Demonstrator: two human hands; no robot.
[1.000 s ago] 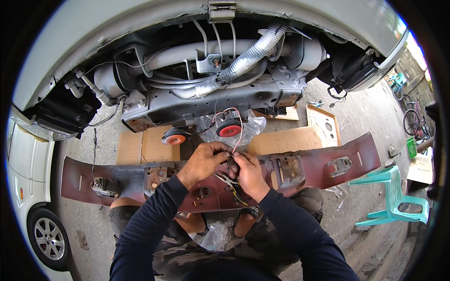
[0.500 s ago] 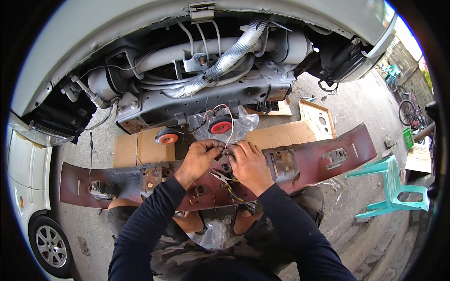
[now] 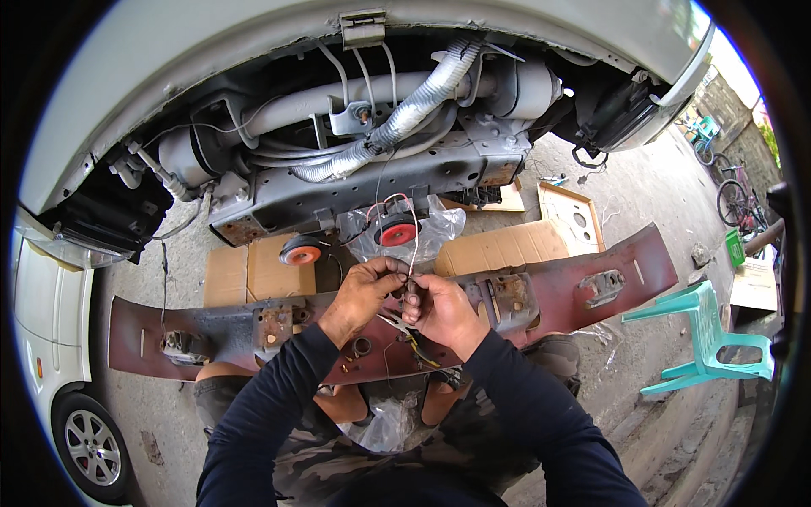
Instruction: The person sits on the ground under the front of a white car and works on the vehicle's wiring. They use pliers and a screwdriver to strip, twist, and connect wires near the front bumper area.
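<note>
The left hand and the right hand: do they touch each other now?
Touching. In the head view the fingertips of the left hand meet those of the right hand around thin wires, with no gap visible between them.

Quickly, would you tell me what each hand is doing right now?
Left hand: closed, pinching thin wires above the dark red metal beam.
Right hand: closed on the same wires; exact grip cannot be told.

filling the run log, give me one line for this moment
left hand pinching thin wires | right hand pinching same wires | over dark red bumper beam across lap | red horn behind, under car front
</note>
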